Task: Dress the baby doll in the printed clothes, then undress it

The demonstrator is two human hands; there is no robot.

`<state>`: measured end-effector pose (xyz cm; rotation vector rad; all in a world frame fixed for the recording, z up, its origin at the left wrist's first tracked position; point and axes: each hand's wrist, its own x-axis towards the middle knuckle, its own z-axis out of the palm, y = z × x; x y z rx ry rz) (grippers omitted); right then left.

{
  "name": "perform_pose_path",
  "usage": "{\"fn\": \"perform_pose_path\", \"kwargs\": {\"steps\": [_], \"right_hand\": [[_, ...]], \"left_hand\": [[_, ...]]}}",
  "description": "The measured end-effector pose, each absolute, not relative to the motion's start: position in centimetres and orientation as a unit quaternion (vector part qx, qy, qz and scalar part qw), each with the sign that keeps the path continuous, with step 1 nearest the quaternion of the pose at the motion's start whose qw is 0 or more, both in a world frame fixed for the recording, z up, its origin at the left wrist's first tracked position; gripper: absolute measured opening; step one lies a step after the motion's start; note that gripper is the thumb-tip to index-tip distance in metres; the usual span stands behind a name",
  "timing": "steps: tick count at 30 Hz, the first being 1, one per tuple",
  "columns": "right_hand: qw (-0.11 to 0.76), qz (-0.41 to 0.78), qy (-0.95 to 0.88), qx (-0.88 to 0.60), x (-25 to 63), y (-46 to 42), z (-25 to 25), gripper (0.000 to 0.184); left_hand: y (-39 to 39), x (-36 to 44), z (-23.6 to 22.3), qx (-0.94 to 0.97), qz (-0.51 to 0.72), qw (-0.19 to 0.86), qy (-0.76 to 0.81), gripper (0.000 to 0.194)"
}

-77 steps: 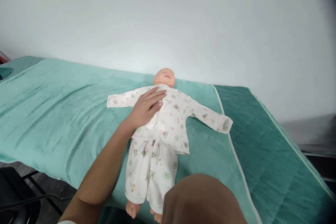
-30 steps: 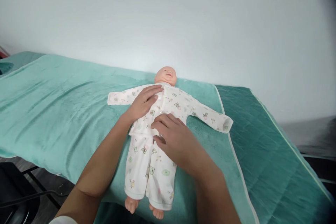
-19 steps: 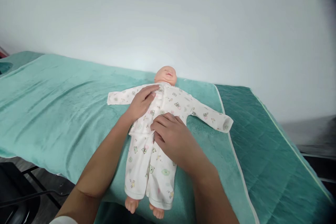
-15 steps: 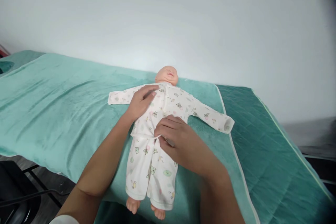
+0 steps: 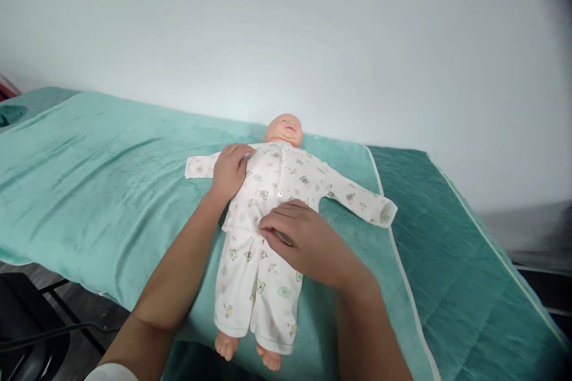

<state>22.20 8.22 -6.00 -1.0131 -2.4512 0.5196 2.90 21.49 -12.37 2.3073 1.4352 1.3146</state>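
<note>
A baby doll (image 5: 283, 130) lies on its back, dressed in a white printed shirt (image 5: 272, 175) and matching pants (image 5: 236, 292). My left hand (image 5: 230, 169) rests on the shirt at the shoulder on the left, its fingers stretched over the cloth. At the waist, the fingertips and thumb of my right hand (image 5: 299, 235) are pinched together on the shirt's lower front hem. That hand covers part of the hem and the top of the pants. A button (image 5: 280, 194) shows on the front of the shirt. Both sleeves lie spread outward, and bare feet stick out of the pants.
A light green blanket (image 5: 111, 178) lies under the doll, over a darker green quilted cover (image 5: 451, 250) at the right. A white wall (image 5: 286, 36) stands directly behind. A black chair-like object (image 5: 31, 321) with a cable is at lower left.
My left hand has slid left from the chest to the shoulder, uncovering more of the shirt front. My right hand has shifted slightly left and the raised hem has come down flatter.
</note>
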Motion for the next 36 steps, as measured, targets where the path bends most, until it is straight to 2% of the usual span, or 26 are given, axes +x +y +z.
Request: {"fn": "perform_pose_path", "kwargs": {"steps": [4, 6, 12, 18, 23, 25, 27, 29, 32, 36], "right_hand": [[0.34, 0.183, -0.854, -0.349, 21.4, 8.6, -6.8, 0.015], [0.369, 0.152, -0.847, -0.352, 20.9, 8.9, -7.4, 0.017], [0.323, 0.066, -0.879, -0.345, 20.2, 9.0, -9.0, 0.028], [0.351, 0.077, -0.877, -0.32, 21.9, 6.7, -11.2, 0.039], [0.45, 0.147, -0.827, -0.302, 24.6, 3.6, -13.5, 0.031], [0.502, 0.167, -0.776, -0.343, 26.1, 3.2, -14.1, 0.027], [0.539, 0.124, -0.714, -0.429, 27.9, 4.0, -14.8, 0.025], [0.539, 0.026, -0.66, -0.523, 29.9, 5.8, -15.6, 0.03], [0.486, -0.08, -0.619, -0.612, 32.8, 8.9, -17.4, 0.045], [0.399, -0.055, -0.584, -0.705, 35.2, 11.5, -19.6, 0.045]], "left_hand": [[21.9, 2.3, -13.3, 0.753, 0.369, 0.012, 0.545, 0.043], [21.5, 1.7, -13.7, 0.752, 0.34, -0.002, 0.564, 0.046], [18.8, -2.8, -15.0, 0.746, 0.239, -0.003, 0.622, 0.073], [18.0, -6.1, -15.8, 0.664, 0.226, 0.029, 0.712, 0.06], [19.1, -7.4, -15.7, 0.686, 0.182, 0.001, 0.704, 0.062], [19.6, -8.2, -15.6, 0.687, 0.167, -0.007, 0.707, 0.063], [20.0, -9.0, -15.6, 0.683, 0.161, -0.015, 0.713, 0.063], [20.2, -9.4, -15.7, 0.678, 0.167, -0.023, 0.715, 0.062], [20.3, -9.4, -15.8, 0.672, 0.182, -0.027, 0.717, 0.061], [20.4, -9.3, -16.1, 0.662, 0.188, -0.031, 0.725, 0.059]]}}
